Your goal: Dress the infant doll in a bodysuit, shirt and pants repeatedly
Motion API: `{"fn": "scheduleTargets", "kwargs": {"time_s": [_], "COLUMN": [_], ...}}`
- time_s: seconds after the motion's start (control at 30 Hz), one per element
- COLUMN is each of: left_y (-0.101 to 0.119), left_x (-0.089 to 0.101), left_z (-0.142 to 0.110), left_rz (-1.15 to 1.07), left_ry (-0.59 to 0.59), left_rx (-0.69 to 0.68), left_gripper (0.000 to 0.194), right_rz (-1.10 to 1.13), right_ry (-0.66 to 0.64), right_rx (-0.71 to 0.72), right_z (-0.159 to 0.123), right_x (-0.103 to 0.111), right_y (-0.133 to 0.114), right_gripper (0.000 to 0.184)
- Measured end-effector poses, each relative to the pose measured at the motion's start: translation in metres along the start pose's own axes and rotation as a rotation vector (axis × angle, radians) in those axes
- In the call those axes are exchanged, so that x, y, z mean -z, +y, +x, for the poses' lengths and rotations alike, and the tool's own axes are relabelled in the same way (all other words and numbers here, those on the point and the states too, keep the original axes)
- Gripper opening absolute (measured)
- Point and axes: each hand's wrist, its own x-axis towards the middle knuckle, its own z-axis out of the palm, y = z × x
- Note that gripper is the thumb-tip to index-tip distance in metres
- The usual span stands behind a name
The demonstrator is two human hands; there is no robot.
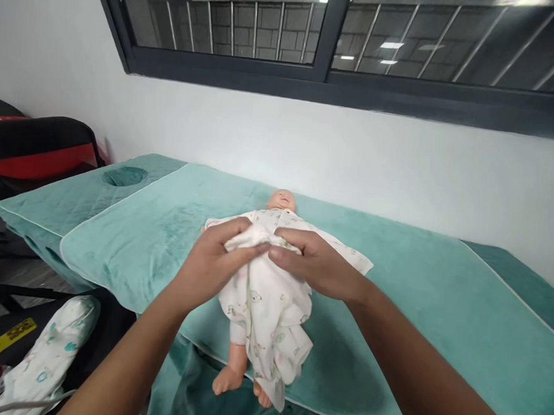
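Observation:
A baby doll (282,200) lies on its back, head toward the wall, in a white printed top (276,217) with its sleeves spread sideways. Over its body, white printed baby pants (271,301) hang bunched from both my hands. My left hand (218,254) pinches one side of the gathered upper edge between thumb and fingers. Close beside it, my right hand (309,256) grips the other side, the thumbs nearly meeting. The loose cloth drapes down over the doll's legs. One bare doll leg (236,361) shows below a white cuff; the other foot (262,394) is mostly covered.
The doll rests on a padded bed with a teal cover (440,305), which has a round hole (125,175) at its left end. Behind it are a white wall and a barred window (325,35). Black-and-red chairs (40,155) stand left; printed cloth (57,350) lies lower left.

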Motion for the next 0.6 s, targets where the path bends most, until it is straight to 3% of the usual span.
{"fn": "scheduleTargets", "kwargs": {"time_s": [0.1,0.2,0.3,0.37,0.47,0.6], "left_y": [-0.011,-0.020,-0.022,-0.018,-0.011,-0.020], "left_x": [0.005,0.004,-0.002,-0.005,-0.008,-0.012], "left_z": [0.000,0.004,0.005,0.005,0.003,0.007], "left_rz": [-0.292,-0.542,-0.576,-0.520,-0.367,-0.034], "left_ry": [0.205,0.218,0.097,0.054,0.075,0.112], "left_rx": [0.031,0.086,0.192,0.200,0.114,0.070], "left_gripper": [0.016,0.020,0.018,0.015,0.028,0.019], "right_rz": [0.132,0.309,0.369,0.286,0.075,0.026], "right_ry": [-0.235,-0.255,-0.103,0.038,0.262,0.435], "right_rx": [-0.001,0.063,0.135,0.131,0.083,0.145], "right_z": [-0.013,-0.023,-0.024,-0.020,-0.015,-0.028], "right_x": [0.016,0.024,0.020,0.013,0.006,0.020], "right_y": [0.015,0.023,0.020,0.015,0.007,-0.009], "right_gripper": [0.046,0.047,0.044,0.042,0.035,0.022]}}
